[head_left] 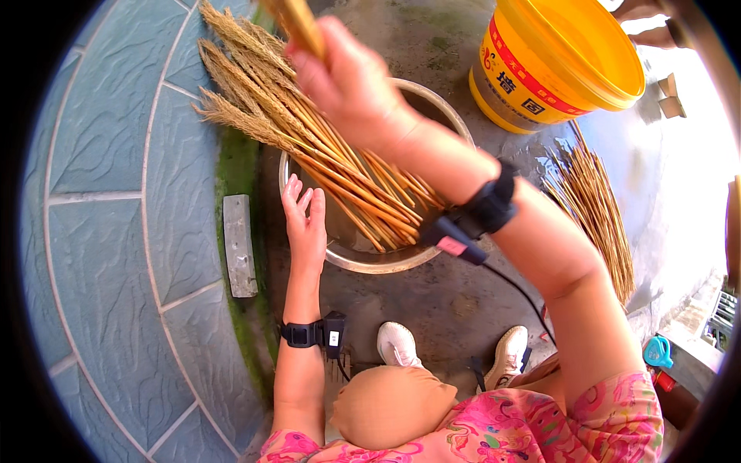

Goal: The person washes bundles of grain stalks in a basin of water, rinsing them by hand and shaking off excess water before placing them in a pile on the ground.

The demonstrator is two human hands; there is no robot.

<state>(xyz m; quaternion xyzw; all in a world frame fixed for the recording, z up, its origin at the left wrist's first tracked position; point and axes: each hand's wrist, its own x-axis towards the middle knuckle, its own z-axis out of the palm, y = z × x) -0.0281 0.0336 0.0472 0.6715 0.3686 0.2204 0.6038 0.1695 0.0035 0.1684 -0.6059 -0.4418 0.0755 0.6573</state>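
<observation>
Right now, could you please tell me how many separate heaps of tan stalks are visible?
2: one feathery-headed heap lies partly over the round metal basin; the other heap lies on the grey ground near the yellow plastic bucket. The bucket could hide more.

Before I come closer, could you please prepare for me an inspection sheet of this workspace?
Surface: grey floor, shiny in patches; blue-grey paving at left.
Job's things: tufted stalks lie across a metal basin, tufts beyond its rim; a second stalk bundle lies on the floor at right.
Clutter: grey block left of the basin; yellow bucket at upper right.
Left hand: empty, fingers spread, beside the basin.
Right hand: raised, gripping a yellow-brown object, cut off by the picture's edge.
Cables: black cable from the right wrist device; another at the left wrist.
Surroundings: small blue object at far right, kind unclear.
</observation>
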